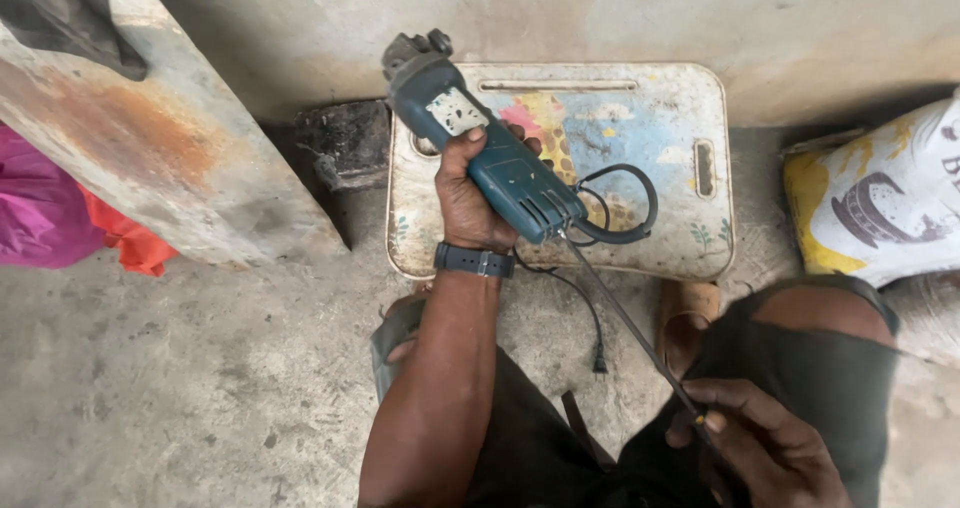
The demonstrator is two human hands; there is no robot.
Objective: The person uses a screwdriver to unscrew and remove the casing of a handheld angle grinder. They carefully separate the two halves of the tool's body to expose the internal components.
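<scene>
My left hand [468, 193] grips a blue-green angle grinder [480, 138] around its body, head pointing up and away, above a worn painted plastic stool [680, 108]. A black watch sits on that wrist. My right hand [760, 438], low at the right over my knee, pinches a long thin screwdriver [630, 328] whose tip reaches the rear end of the grinder. The grinder's black cord [625, 208] loops on the stool and trails down to a plug [600, 365] on the floor.
A rusty metal beam [150, 138] leans at the left, with pink and orange cloth [60, 218] behind it. A printed white and yellow sack [880, 198] lies at the right. A dark block [345, 143] sits beside the stool on the concrete floor [180, 368].
</scene>
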